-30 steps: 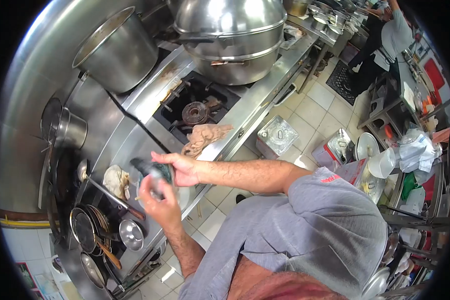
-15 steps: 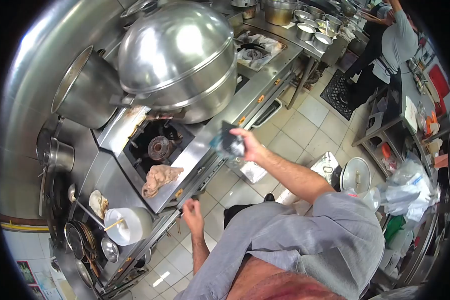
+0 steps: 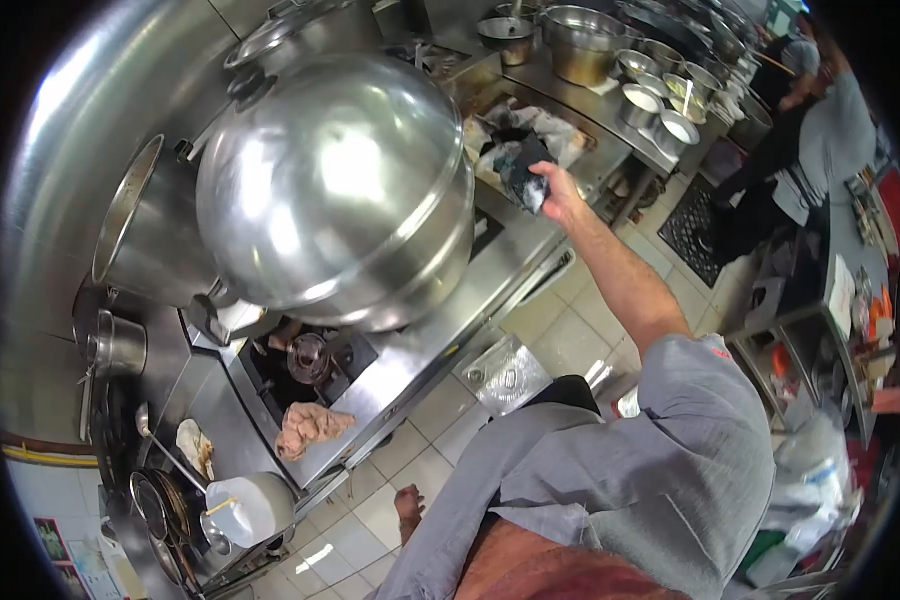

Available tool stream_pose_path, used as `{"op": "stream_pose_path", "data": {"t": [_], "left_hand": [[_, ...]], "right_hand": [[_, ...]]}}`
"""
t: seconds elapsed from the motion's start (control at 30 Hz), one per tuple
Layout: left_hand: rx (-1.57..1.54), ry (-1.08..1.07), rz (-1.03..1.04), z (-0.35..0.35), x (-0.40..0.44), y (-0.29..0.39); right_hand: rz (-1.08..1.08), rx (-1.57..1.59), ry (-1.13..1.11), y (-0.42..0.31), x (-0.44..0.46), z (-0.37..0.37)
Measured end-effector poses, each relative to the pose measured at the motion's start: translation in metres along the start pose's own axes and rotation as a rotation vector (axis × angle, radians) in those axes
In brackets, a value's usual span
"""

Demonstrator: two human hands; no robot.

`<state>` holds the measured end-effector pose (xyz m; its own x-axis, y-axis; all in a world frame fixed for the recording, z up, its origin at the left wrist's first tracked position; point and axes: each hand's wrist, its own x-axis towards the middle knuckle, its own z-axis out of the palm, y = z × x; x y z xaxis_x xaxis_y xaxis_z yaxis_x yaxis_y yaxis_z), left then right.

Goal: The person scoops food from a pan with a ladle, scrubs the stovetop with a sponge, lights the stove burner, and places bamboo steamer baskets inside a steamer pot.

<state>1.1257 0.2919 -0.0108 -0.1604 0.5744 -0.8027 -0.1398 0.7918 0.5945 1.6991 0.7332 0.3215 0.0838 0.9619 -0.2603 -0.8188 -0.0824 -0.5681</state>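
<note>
My right hand (image 3: 561,192) is stretched forward over the stove's front edge. It grips a dark object with a whitish, bluish part (image 3: 526,178); its exact kind is unclear. Just beyond lies a rear burner covered with crumpled whitish foil or cloth (image 3: 567,141). My left hand (image 3: 408,502) hangs low beside my body, above the floor tiles, fingers loosely bent and apart with nothing in them. Between the hands, a big domed steel steamer (image 3: 335,170) sits on the stove (image 3: 370,375). A crumpled pinkish-brown cloth (image 3: 312,430) rests on the near stove edge.
A tall steel pot (image 3: 165,235) leans behind the steamer. A white tub (image 3: 255,508), a ladle (image 3: 175,457) and several pans are at the lower left. Metal pots (image 3: 582,50) and bowls crowd the far counter. A person in grey (image 3: 838,125) stands beyond the floor mat (image 3: 692,228).
My right hand has moved forward and right with the dark object, towards the rear burner. My left hand has dropped lower and away from the stove edge. The view has shifted closer to the steamer.
</note>
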Motion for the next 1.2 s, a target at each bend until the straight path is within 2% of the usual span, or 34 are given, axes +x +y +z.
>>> {"op": "stream_pose_path", "data": {"t": [0.03,0.07,0.13,0.17,0.23,0.27,0.33,0.4,0.43,0.47,0.53,0.57,0.6,0.67,0.73,0.8,0.87,0.9,0.93,1.0,1.03,1.07,1.13,1.17,1.2], "left_hand": [[0.012,0.097,0.062,0.022,-0.003,0.021],[0.029,0.193,0.121,0.066,-0.036,0.075],[0.01,0.284,0.074,0.115,-0.041,0.111],[-0.025,0.311,0.131,0.135,-0.038,0.119],[-0.084,0.387,0.175,0.179,-0.03,0.126],[-0.11,0.42,0.163,0.204,-0.033,0.12],[-0.126,0.453,0.142,0.245,-0.029,0.104],[-0.184,0.441,-0.055,0.305,-0.046,0.098],[-0.016,0.389,-0.07,0.339,-0.061,0.104],[0.149,0.328,-0.079,0.367,-0.069,0.119],[0.818,0.164,0.654,0.385,-0.059,0.088],[1.065,0.172,0.602,0.4,-0.061,0.093],[1.055,0.176,0.581,0.421,-0.064,0.1],[0.013,0.414,-0.119,0.474,-0.086,0.157],[-0.024,0.379,-0.133,0.487,-0.074,0.151],[0.012,0.358,-0.098,0.496,-0.063,0.156],[-0.022,0.371,-0.084,0.5,-0.045,0.145],[-0.062,0.378,-0.074,0.504,-0.029,0.14],[-0.065,0.37,-0.071,0.508,-0.019,0.14],[-0.133,0.397,-0.132,0.515,-0.012,0.141],[-0.015,0.397,-0.119,0.52,-0.013,0.153],[-0.002,0.406,-0.085,0.526,-0.017,0.169],[-0.081,0.451,-0.052,0.529,-0.014,0.171],[-0.117,0.472,-0.021,0.531,-0.017,0.172],[-0.119,0.477,-0.033,0.533,-0.025,0.17]], "right_hand": [[-0.032,-0.067,0.011,-0.008,0.033,0.002],[-0.098,-0.132,0.014,-0.014,0.071,0.002],[-0.236,-0.324,-0.041,-0.03,0.106,0.035],[-0.38,-0.598,-0.041,-0.034,0.138,0.04],[-0.744,-1.084,-0.134,-0.043,0.215,0.045],[-0.911,-1.217,-0.208,-0.046,0.232,0.058],[-1.151,-1.417,-0.392,-0.042,0.286,0.072],[-1.229,-1.712,-0.566,-0.044,0.313,0.087],[-1.191,-1.871,-0.653,-0.037,0.337,0.086],[-1.18,-1.857,-0.677,-0.033,0.354,0.08],[-1.22,-1.996,-0.704,-0.031,0.38,0.068],[-1.234,-1.987,-0.663,-0.036,0.39,0.061],[-1.241,-1.954,-0.639,-0.049,0.399,0.046],[-1.34,-1.925,-0.563,-0.085,0.423,0.017],[-1.341,-1.957,-0.407,-0.114,0.436,0.0],[-1.243,-1.876,-0.523,-0.141,0.444,-0.004],[-1.196,-1.754,-0.679,-0.135,0.426,0.005],[-1.149,-1.683,-0.892,-0.126,0.416,0.015],[-1.218,-1.575,-1.028,-0.102,0.418,0.012],[-1.178,-1.676,-1.29,-0.063,0.398,0.026],[-1.004,-1.657,-1.378,-0.049,0.392,0.031],[-0.996,-1.649,-1.383,-0.039,0.392,0.033],[-0.781,-1.875,-1.453,-0.016,0.4,0.026],[-0.74,-1.85,-1.394,0.0,0.421,0.011],[-0.745,-1.823,-1.406,-0.021,0.42,0.015]]}}
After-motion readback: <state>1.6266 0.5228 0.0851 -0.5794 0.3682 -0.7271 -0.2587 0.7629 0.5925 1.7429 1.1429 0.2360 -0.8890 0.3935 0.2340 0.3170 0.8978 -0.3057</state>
